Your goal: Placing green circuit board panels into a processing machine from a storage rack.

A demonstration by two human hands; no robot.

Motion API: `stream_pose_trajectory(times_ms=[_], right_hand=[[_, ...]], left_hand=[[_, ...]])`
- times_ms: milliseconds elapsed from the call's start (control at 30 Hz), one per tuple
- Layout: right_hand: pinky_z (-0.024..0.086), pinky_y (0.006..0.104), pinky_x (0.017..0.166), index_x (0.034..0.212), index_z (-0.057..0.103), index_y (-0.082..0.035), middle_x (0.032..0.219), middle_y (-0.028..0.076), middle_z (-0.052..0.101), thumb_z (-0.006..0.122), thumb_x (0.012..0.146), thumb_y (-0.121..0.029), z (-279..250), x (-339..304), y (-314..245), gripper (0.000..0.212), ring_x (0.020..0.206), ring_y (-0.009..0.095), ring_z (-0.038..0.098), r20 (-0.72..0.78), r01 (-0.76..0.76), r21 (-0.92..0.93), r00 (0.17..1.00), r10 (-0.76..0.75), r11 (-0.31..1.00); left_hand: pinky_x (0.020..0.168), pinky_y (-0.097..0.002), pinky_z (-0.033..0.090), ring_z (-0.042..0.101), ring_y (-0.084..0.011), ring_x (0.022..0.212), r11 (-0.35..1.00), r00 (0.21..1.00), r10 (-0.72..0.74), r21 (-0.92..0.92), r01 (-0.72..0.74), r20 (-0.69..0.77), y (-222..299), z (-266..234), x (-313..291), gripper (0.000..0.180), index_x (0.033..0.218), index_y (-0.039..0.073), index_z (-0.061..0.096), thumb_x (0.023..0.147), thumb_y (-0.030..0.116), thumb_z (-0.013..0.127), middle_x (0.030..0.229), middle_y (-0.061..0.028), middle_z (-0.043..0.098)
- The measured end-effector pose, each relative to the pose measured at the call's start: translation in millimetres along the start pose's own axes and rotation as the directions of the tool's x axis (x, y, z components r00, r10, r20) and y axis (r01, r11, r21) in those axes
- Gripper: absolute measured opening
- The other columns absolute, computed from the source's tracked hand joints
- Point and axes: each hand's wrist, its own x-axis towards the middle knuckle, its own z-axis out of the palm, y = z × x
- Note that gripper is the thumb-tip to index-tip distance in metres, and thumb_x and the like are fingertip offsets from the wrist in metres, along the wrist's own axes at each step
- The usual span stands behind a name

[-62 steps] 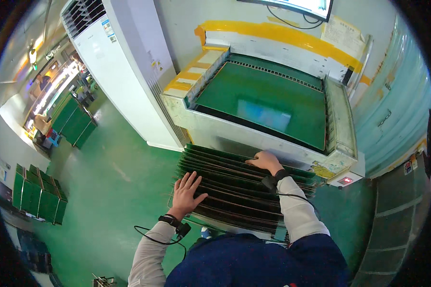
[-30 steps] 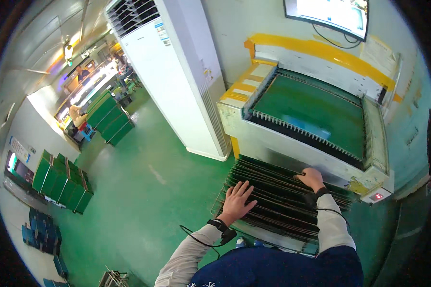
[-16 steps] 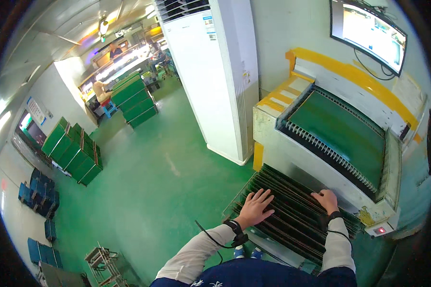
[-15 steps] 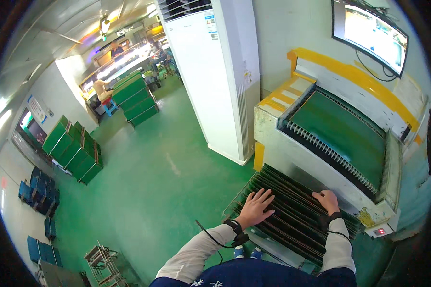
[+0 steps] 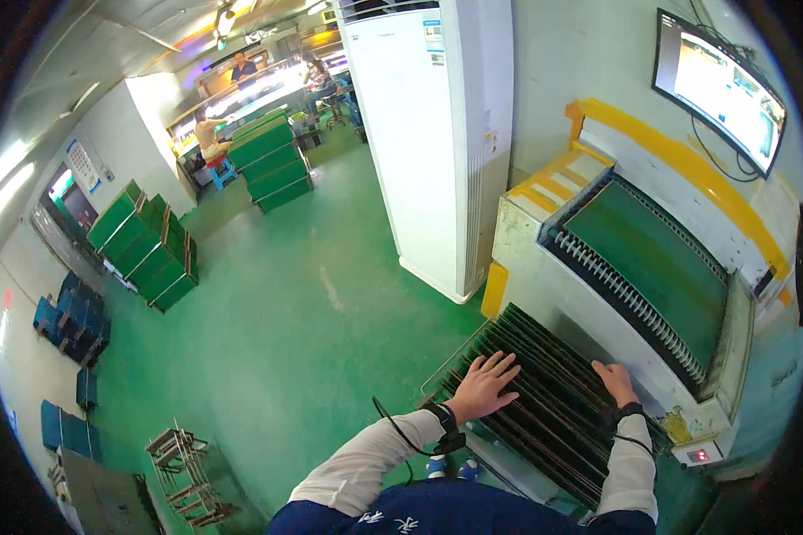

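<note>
Dark thin panels [image 5: 544, 397] stand on edge, packed close in a wire rack in front of me. My left hand [image 5: 484, 389] lies over their top edges at the left, open with its fingers spread. Toward the machine side of the same rack, my right hand [image 5: 616, 383] has its fingers curled over a panel edge; the fingertips are partly hidden. Beyond the rack, a green panel [image 5: 656, 267] lies flat on the roller bed of a white machine [image 5: 544, 294].
A tall white air conditioner [image 5: 419, 152] stands ahead. Stacked green panels [image 5: 147, 245] and another green stack [image 5: 272, 160] are on the floor at left. A metal frame [image 5: 183, 473] stands lower left. A screen [image 5: 723, 85] hangs on the wall. Several people sit or stand at a far bench.
The view has turned slightly left, so the surroundings shift right in the picture. Both hands stay at about the same places on the racked panels.
</note>
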Motion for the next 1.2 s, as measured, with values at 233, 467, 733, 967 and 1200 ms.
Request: stream_pose_trajectory(times_ms=[233,467,733,967,1200], right_hand=[[0.047,0.0488,0.074,0.07,0.064,0.007,0.07,0.023,0.063,0.063,0.085,-0.068,-13.3,8.8,-18.8,0.077,0.074,0.035,0.065,0.103,-0.109,-0.081,0.988,0.117,0.991],[0.047,0.0476,0.081,0.084,0.069,0.008,0.089,0.024,0.07,0.065,0.081,-0.072,-13.4,28.9,9.7,0.08,0.087,0.035,0.066,0.222,-0.101,-0.141,0.966,0.131,0.985],[0.047,0.0477,0.087,0.098,0.071,0.012,0.108,0.033,0.068,0.065,0.077,-0.076,4.0,46.6,50.5,0.091,0.105,0.037,0.067,0.089,-0.175,-0.091,0.979,0.183,0.98],[0.047,0.047,0.089,0.1,0.072,0.012,0.107,0.03,0.07,0.067,0.078,-0.073,-19.7,33.9,-7.0,0.088,0.107,0.038,0.067,0.233,-0.127,-0.105,0.961,0.148,0.986],[0.046,0.0397,0.073,0.095,0.072,0.006,0.085,0.008,0.069,0.077,0.08,-0.057,-15.3,23.5,-2.0,0.065,0.079,0.02,0.06,0.164,-0.181,0.111,0.973,0.162,0.977]], left_hand=[[0.116,-0.0551,0.028,0.033,-0.035,0.146,1.0,1.0,-0.016,0.007,0.016,-0.014,-4.5,0.9,-3.5,0.062,0.145,0.013,0.05,0.096,0.049,0.058,0.157,-0.0122,0.039],[0.115,-0.0538,0.03,0.035,-0.0347,0.145,1.0,1.0,0.006,-0.009,-0.006,-0.029,-4.7,3.0,-1.5,0.061,0.144,0.012,0.051,0.095,0.049,0.058,0.156,-0.0128,0.041],[0.115,-0.0541,0.03,0.036,-0.0342,0.144,0.999,0.997,0.036,-0.029,-0.038,-0.073,-3.2,-0.5,-2.5,0.06,0.143,0.01,0.052,0.096,0.047,0.058,0.156,-0.0133,0.041],[0.117,-0.0534,0.028,0.035,-0.0343,0.145,0.999,0.999,0.007,-0.037,-0.009,-0.049,-12.5,5.0,-9.9,0.062,0.144,0.01,0.05,0.095,0.045,0.059,0.156,-0.0129,0.039],[0.118,-0.0526,0.027,0.035,-0.0352,0.145,0.998,0.998,0.017,-0.063,-0.021,-0.06,-10.0,0.0,-19.9,0.064,0.144,0.009,0.049,0.093,0.046,0.061,0.156,-0.0143,0.039]])
